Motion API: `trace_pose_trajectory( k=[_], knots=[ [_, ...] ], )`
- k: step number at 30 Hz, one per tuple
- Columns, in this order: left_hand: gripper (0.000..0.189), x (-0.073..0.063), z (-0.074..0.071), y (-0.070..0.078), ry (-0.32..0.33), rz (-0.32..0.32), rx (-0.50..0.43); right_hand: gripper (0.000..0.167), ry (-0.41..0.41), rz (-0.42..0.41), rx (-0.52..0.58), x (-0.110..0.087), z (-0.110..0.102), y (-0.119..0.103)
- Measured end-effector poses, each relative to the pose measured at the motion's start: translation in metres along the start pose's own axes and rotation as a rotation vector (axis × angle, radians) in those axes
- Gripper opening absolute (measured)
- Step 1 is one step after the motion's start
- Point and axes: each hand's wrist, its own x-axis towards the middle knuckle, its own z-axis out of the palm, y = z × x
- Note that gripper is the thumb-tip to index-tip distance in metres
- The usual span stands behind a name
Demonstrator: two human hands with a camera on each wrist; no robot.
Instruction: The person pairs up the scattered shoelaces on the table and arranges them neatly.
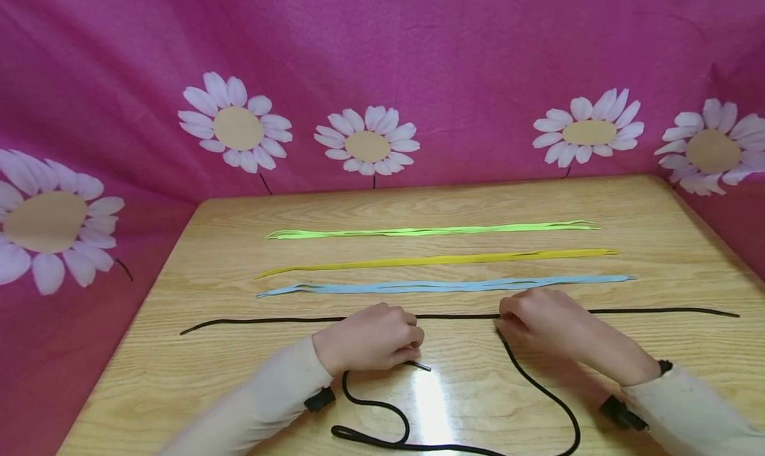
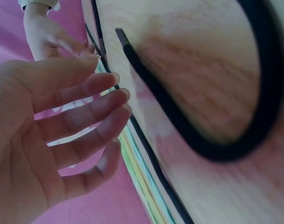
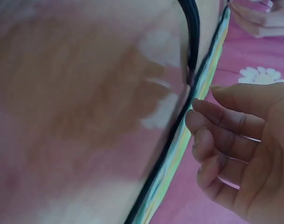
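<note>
A black shoelace (image 1: 457, 316) lies stretched nearly straight across the table, passing behind both hands in the head view. Nearer the person, a second black shoelace (image 1: 546, 386) lies in loose curves, one tip by the left hand and the other beside the right fingers. My left hand (image 1: 370, 340) is low over the table; in the left wrist view its fingers (image 2: 95, 114) bend loosely, nothing between them. On the other side, my right hand (image 1: 550, 326) is at the straight shoelace. Its thumb and relaxed fingers (image 3: 225, 144) stand apart in the right wrist view, with nothing pinched.
Beyond the black shoelaces, blue (image 1: 448, 287), yellow (image 1: 442, 260) and bright green (image 1: 430, 231) shoelaces lie in roughly parallel rows. The wooden table (image 1: 197, 270) meets a pink cloth (image 1: 454, 58) with large white daisies behind and at the sides.
</note>
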Motion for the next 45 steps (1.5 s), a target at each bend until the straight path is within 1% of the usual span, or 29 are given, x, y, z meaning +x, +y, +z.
trace_pose_trajectory(
  k=[5, 11, 16, 19, 24, 28, 31, 33, 36, 38, 40, 42, 45],
  knots=[
    [0.017, 0.006, 0.005, 0.004, 0.001, 0.021, 0.021, 0.021, -0.044, 0.029, 0.024, 0.004, 0.006, -0.007],
    [0.013, 0.011, 0.008, 0.007, -0.024, 0.023, 0.024, 0.012, -0.072, 0.067, -0.009, 0.007, 0.01, -0.01],
    [0.013, 0.011, 0.01, 0.008, -0.03, 0.024, 0.014, 0.016, -0.077, 0.093, -0.01, 0.008, 0.01, -0.012],
    [0.015, 0.01, 0.01, 0.008, -0.028, 0.03, -0.018, 0.02, -0.078, 0.123, 0.003, 0.008, 0.01, -0.014],
    [0.008, 0.008, 0.011, 0.008, -0.034, 0.03, -0.028, 0.023, -0.117, 0.179, 0.0, 0.008, 0.009, -0.018],
    [0.007, 0.007, 0.011, 0.009, -0.038, 0.028, -0.02, 0.021, -0.151, 0.188, -0.012, 0.009, 0.008, -0.02],
    [0.011, 0.006, 0.011, 0.008, -0.037, 0.023, -0.035, 0.018, -0.155, 0.178, -0.005, 0.009, 0.008, -0.02],
    [0.015, 0.004, 0.01, 0.008, -0.023, 0.018, -0.053, 0.015, -0.142, 0.163, 0.013, 0.008, 0.008, -0.019],
    [0.02, -0.001, 0.008, 0.005, 0.007, -0.006, -0.086, 0.014, -0.12, 0.117, 0.074, 0.004, 0.005, -0.013],
    [0.018, -0.004, 0.007, 0.004, 0.03, -0.024, -0.107, 0.017, -0.107, 0.078, 0.131, 0.002, 0.001, -0.008],
    [0.011, -0.007, 0.005, 0.002, 0.042, -0.044, -0.118, 0.02, -0.103, 0.043, 0.184, -0.001, -0.002, -0.003],
    [0.002, -0.012, 0.004, 0.0, 0.05, -0.059, -0.13, 0.022, -0.076, -0.003, 0.21, -0.003, -0.006, 0.002],
    [0.013, -0.021, 0.002, -0.003, 0.069, -0.072, -0.167, 0.025, -0.004, -0.067, 0.214, -0.008, -0.011, 0.009]
  ],
)
